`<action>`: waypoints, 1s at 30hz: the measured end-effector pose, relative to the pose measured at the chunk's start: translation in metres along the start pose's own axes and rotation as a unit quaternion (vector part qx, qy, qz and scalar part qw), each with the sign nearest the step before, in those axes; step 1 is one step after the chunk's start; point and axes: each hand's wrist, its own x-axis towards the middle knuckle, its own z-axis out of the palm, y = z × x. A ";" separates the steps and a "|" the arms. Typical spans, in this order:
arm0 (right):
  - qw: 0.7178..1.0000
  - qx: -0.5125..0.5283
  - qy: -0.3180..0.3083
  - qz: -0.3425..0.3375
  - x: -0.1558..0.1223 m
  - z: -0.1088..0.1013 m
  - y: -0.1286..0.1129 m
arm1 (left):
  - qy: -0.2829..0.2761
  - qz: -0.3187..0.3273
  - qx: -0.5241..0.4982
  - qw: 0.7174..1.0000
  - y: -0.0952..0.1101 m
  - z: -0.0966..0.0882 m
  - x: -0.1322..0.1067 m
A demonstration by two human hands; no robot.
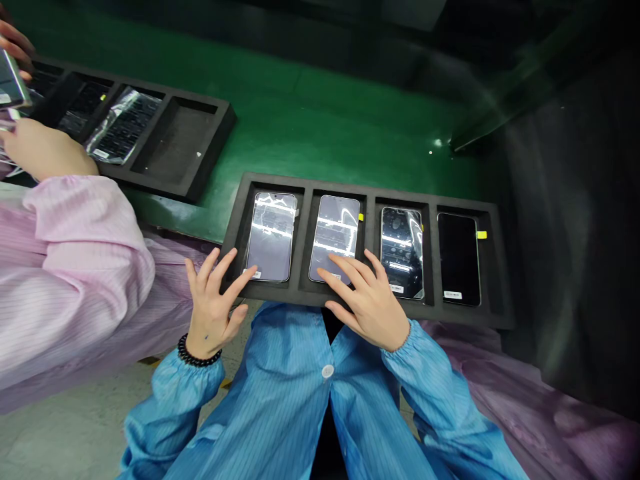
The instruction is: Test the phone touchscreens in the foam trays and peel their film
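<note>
Black foam tray (303, 227), co-worker's pink sleeve (93, 240) near left hand (214, 312)

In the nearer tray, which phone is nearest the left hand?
The leftmost rectangular, grey-screened phone, the only one with the left hand at its corner.

Centre: 1 tray (431, 257), 4 phones (271, 237), 4 white labels (453, 295), 3 yellow tabs (482, 235). Below centre: 1 left hand (214, 308), 1 right hand (379, 308), 1 bracelet (199, 361), 1 button (327, 371). Upper left: 1 second tray (177, 143), 2 co-worker's hands (55, 150); phones there partly hidden, count unclear.
</note>
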 end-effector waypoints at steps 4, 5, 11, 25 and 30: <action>1.000 -0.004 -0.001 -0.002 0.000 0.000 0.000 | -0.003 0.003 -0.002 1.000 0.000 0.000 0.000; 1.000 -0.004 -0.001 -0.002 0.000 0.000 0.000 | -0.002 0.002 -0.003 1.000 0.000 0.000 0.000; 1.000 -0.002 0.001 -0.003 0.000 0.000 0.000 | -0.007 0.000 -0.011 1.000 -0.001 0.000 -0.001; 1.000 0.019 0.006 0.006 0.000 0.001 0.001 | 0.002 -0.008 -0.017 1.000 0.000 0.002 -0.001; 1.000 0.022 0.020 0.004 -0.001 0.000 0.001 | 0.013 -0.007 -0.025 1.000 0.000 0.001 0.000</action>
